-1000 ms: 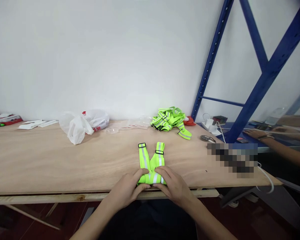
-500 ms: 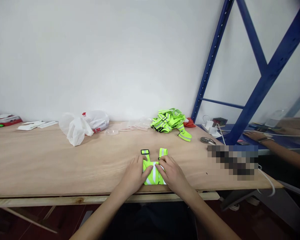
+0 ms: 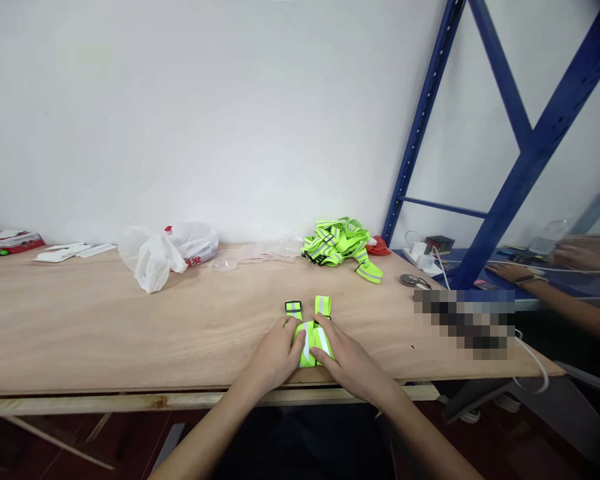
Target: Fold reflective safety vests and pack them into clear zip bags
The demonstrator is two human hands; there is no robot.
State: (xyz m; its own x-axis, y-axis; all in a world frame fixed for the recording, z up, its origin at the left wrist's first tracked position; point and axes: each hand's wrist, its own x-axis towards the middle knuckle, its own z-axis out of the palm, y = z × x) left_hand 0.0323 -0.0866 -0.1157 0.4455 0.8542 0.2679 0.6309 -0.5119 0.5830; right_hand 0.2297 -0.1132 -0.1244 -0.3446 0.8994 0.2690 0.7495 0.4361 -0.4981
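Note:
A neon-yellow reflective strap vest (image 3: 311, 337) lies folded small near the front edge of the plywood table (image 3: 105, 333). Its two strap ends with black buckles stick out toward the wall. My left hand (image 3: 276, 353) presses on the fold's left side with fingers curled round it. My right hand (image 3: 347, 357) holds the right side, fingers closed over the cloth. Both hands touch the bundle.
A heap of the same neon vests (image 3: 341, 244) sits at the back by a blue rack post (image 3: 414, 143). A white plastic bag (image 3: 165, 253) and clear wrappers (image 3: 260, 255) lie along the wall. Another person's arm (image 3: 545, 288) rests at the right, beside a charger (image 3: 419, 252).
The strap vest has been folded shorter: its long ends are doubled back toward me. Both hands slid forward over the fold and now clamp a smaller bundle.

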